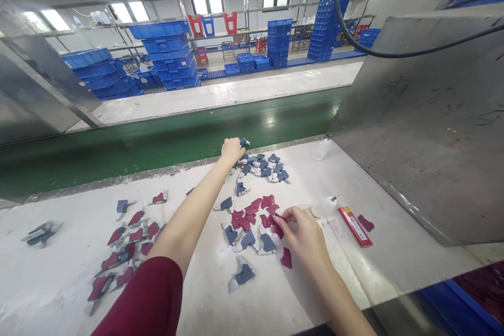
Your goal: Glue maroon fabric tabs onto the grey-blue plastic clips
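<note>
My left hand (pixel 232 150) reaches to the table's far edge, its fingers closed at a blue-and-grey piece (pixel 244 142) beside the pile of blue-grey parts (pixel 263 165). Whether it grips that piece is hard to see. My right hand (pixel 297 226) pinches a dark red piece (pixel 277 228) at the right side of the small heap of red pieces (pixel 252 210). Several blue-and-grey parts (pixel 248 240) lie just in front of that heap, and one red piece (pixel 286 258) lies below my right hand. Red-and-grey parts (pixel 136 234) are spread left of my left forearm.
A green conveyor belt (pixel 177 139) runs behind the table (pixel 212 304). At the right are a red packet (pixel 355 227), a white bottle with a thin tip (pixel 326 206), a clear cup (pixel 321 149) and a metal panel (pixel 425 126). Blue crates (pixel 169 58) stand beyond.
</note>
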### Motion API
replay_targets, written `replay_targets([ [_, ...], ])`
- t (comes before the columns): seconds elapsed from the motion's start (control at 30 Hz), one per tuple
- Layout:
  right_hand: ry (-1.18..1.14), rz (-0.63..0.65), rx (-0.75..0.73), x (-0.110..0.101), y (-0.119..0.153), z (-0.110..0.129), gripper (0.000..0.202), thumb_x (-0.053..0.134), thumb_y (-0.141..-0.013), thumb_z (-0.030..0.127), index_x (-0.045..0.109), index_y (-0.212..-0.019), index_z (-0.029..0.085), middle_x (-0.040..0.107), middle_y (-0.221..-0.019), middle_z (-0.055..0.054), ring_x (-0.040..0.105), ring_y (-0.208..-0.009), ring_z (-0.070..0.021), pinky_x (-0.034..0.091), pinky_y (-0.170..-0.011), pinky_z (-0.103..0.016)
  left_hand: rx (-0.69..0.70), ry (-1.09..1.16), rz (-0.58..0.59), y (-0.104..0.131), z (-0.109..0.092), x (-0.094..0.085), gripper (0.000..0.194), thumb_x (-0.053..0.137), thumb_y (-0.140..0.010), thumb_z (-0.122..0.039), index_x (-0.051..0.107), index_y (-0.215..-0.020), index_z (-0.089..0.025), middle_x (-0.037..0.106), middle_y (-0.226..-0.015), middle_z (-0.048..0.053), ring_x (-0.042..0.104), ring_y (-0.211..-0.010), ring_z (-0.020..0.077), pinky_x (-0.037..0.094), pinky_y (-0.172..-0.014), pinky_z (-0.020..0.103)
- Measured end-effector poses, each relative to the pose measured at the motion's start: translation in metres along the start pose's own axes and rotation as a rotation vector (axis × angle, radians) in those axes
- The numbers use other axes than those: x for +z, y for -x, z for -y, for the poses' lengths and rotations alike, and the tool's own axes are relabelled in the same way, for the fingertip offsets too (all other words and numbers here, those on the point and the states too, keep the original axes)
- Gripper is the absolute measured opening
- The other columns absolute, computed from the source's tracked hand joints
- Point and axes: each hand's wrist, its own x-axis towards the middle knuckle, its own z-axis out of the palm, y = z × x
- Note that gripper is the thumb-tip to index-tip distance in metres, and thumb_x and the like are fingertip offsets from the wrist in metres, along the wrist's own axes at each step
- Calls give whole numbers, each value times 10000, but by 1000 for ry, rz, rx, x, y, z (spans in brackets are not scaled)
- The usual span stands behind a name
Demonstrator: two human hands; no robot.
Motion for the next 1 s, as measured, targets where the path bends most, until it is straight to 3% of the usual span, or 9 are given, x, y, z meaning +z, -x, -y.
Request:
replay_targets([
  [0.17,-125,34,64,-25,13,8,421,476,-959,505,635,-1233,227,705,-953,-83,675,-858,-232,522,-732,-344,-56,51,16,-9,5,2,256,667,-799,-131,733,-1047,-126,765,-1002,162,690,-1018,291,516,-892,357],
  [0.3,-287,152,116,-34,23,7,364,489,-961,513,697,-1125,263,721,-1007,-69,686,-892,-222,524,-755,-329,59,128,-15,22,2,-8,292,615,-869,-204,702,-1143,-150,773,-1014,101,699,-985,242,521,-897,326],
  [0.43,-529,220,267,-32,34,7,318,654,-863,538,691,-912,226,747,-905,-58,706,-869,-227,535,-777,-323,149,152,-66,89,1,-25,326,596,-890,-193,654,-1209,-166,748,-1105,79,641,-1113,245,466,-1009,356],
  [0.5,-634,218,302,-31,40,9,327,697,-827,537,676,-882,215,749,-898,-63,712,-892,-232,543,-800,-328,186,158,-105,137,4,-33,295,582,-910,-207,646,-1195,-163,713,-1184,93,600,-1175,253,433,-1050,383],
  [0.57,-690,199,302,-29,45,13,331,711,-813,535,670,-868,211,742,-910,-64,707,-888,-222,549,-788,-321,269,198,-153,191,8,-41,250,586,-929,-263,645,-1151,-165,712,-1130,99,617,-1116,257,459,-1003,402],
  [0.63,-707,159,300,-26,49,17,331,715,-807,534,668,-852,210,722,-882,-51,689,-819,-194,549,-731,-300,276,237,-102,246,10,-44,239,623,-924,-362,645,-1086,-188,710,-1032,78,639,-1006,248,497,-910,395],
  [0.73,-738,104,320,-18,56,26,325,732,-794,525,669,-843,210,692,-806,-25,655,-733,-160,532,-674,-270,194,269,-14,313,11,-40,490,815,-731,-515,632,-1059,-200,680,-1017,79,634,-972,270,515,-848,399],
  [0.83,-796,115,334,-8,65,36,322,757,-773,510,684,-849,206,702,-807,-28,667,-769,-166,538,-723,-280,131,284,12,345,12,-27,514,888,-642,-479,648,-1006,-206,672,-997,69,631,-958,277,521,-822,397],
  [1.0,-808,145,440,3,78,57,333,810,-710,499,709,-780,190,711,-711,-37,685,-717,-187,558,-731,-322,53,342,-75,356,11,-10,150,775,-813,-252,668,-905,-203,689,-930,50,640,-937,249,527,-826,376],
])
